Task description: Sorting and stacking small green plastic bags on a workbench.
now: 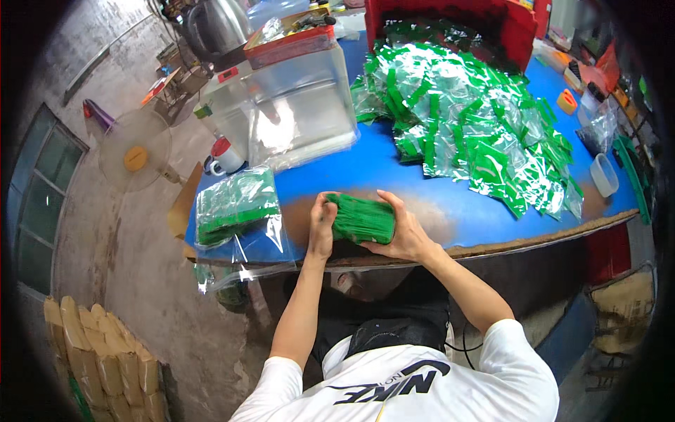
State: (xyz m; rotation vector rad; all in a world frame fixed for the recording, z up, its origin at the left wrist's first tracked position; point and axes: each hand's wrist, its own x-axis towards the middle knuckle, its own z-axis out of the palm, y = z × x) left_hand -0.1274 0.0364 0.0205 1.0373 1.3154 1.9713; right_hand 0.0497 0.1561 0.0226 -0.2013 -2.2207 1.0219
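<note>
A compact stack of green packets [363, 219], seen on its layered edges, is held between both my hands just above the table's near edge. My left hand [321, 228] is closed against the stack's left end. At the other end, my right hand [403, 232] grips it with the thumb below and fingers above. To the left, a clear plastic bag [239, 200] with more green packets in it lies on the blue table [316, 176], its loose end hanging over the edge. A large heap of clear-and-green packets [457, 119] spreads across the far right.
A red bin [450, 14] stands behind the heap. Clear plastic bags or sheets [302, 105] stand at the back left, near a mug [228, 162] and a metal kettle [216, 28]. A clear tub [603, 176] sits at the right edge. A fan [135, 156] stands left of the table.
</note>
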